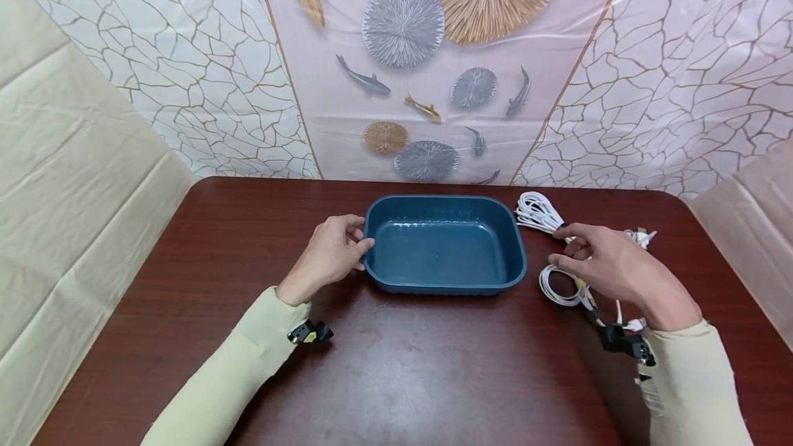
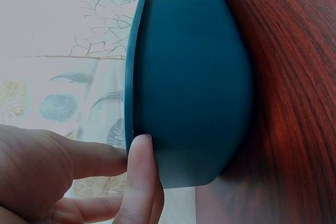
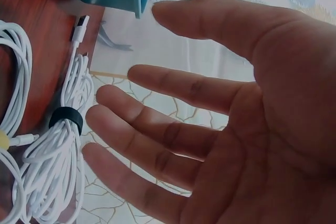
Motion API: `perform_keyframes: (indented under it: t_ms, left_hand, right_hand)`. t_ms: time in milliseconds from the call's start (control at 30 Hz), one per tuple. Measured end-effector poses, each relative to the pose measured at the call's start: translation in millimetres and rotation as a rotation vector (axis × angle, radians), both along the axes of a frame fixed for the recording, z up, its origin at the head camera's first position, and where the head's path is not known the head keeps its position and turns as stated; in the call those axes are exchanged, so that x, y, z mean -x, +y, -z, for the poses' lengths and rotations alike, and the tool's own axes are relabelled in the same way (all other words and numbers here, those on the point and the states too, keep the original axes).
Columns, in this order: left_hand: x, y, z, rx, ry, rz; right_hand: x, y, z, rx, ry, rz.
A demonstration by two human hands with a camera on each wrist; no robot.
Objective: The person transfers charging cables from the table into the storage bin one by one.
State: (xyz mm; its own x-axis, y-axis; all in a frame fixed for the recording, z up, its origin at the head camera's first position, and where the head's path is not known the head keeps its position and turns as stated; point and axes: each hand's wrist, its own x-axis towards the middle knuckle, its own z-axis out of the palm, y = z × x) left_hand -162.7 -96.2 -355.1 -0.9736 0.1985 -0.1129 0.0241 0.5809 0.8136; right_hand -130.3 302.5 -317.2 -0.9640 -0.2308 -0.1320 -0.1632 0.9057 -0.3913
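Observation:
A dark blue plastic basin point(image 1: 446, 288) stands on the table. My left hand point(image 1: 331, 250) pinches its left rim between thumb and fingers; the left wrist view shows the fingertips against the basin's outer wall point(image 2: 189, 77). To the right of the basin, my right hand point(image 1: 619, 270) hovers over white cables, palm visible and fingers spread in the right wrist view. One long cable bundle point(image 3: 47, 166) has a black strap point(image 3: 66, 118) round it and a USB plug point(image 3: 80, 29) at one end. Nearer lies a coiled white cable point(image 1: 544, 288) with a yellow tie. The hand partly covers the cables.
The dark red wooden table point(image 1: 396, 370) stretches in front of the basin and to its left. A patterned backdrop point(image 1: 347, 136) hangs right behind the table's far edge. White plugs point(image 1: 641, 236) lie to the right of my right hand.

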Motion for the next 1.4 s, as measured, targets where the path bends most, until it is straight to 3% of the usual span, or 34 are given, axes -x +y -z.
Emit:
perform_keyframes:
  t_ms: [700,1400]
  left_hand:
    - [-0.4,0.7,1.0,-0.01,-0.016,-0.01]
    - [-0.1,0.7,0.8,-0.016,-0.003,-0.005]
  right_hand:
    - [1.4,14.8,2.7,-0.049,-0.047,0.008]
    - [0.8,31.3,3.2,-0.013,-0.042,-0.014]
